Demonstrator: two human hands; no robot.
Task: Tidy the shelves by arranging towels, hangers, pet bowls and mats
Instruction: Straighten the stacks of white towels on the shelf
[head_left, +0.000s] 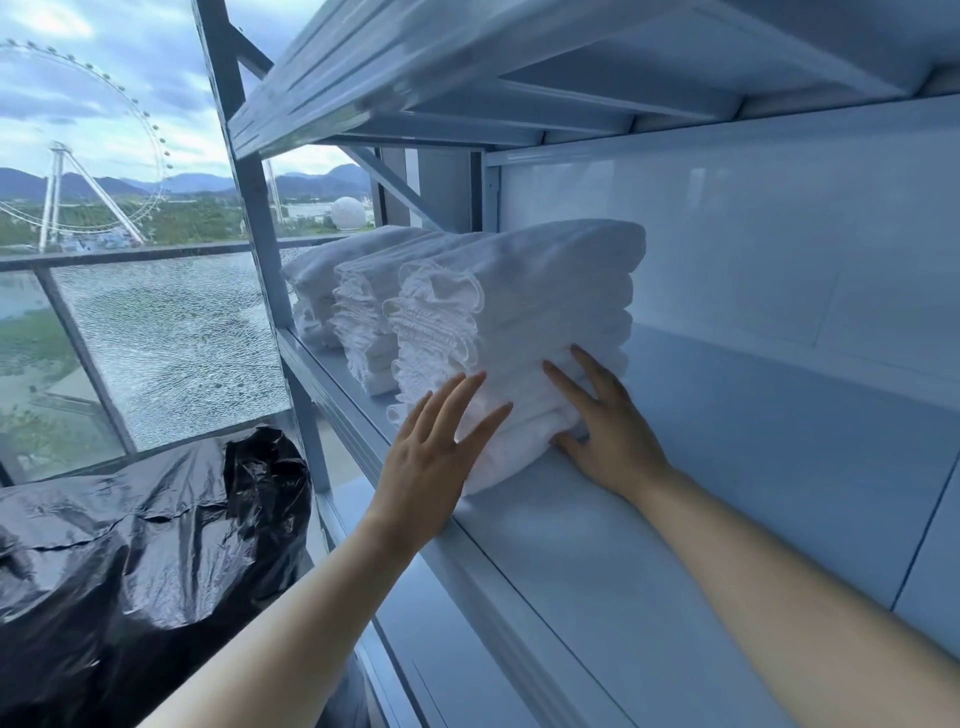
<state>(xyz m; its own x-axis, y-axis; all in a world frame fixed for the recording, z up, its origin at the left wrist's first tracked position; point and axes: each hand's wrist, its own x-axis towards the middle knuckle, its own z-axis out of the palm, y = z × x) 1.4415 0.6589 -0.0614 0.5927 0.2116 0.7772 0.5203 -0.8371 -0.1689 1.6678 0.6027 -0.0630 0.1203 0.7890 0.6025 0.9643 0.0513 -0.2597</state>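
Note:
Three stacks of folded white towels stand side by side on a white metal shelf. The nearest stack is the tallest and has frilled edges facing me. My left hand lies flat against its front face, fingers spread. My right hand presses flat on the stack's right side, low down, with the thumb on the shelf board. Neither hand grips the cloth. A middle stack and a far stack sit further left along the shelf.
Another shelf board hangs close overhead. The rack's upright post stands at the left. A black plastic bag bulges beside the rack below. Behind it is a cracked glass balcony panel.

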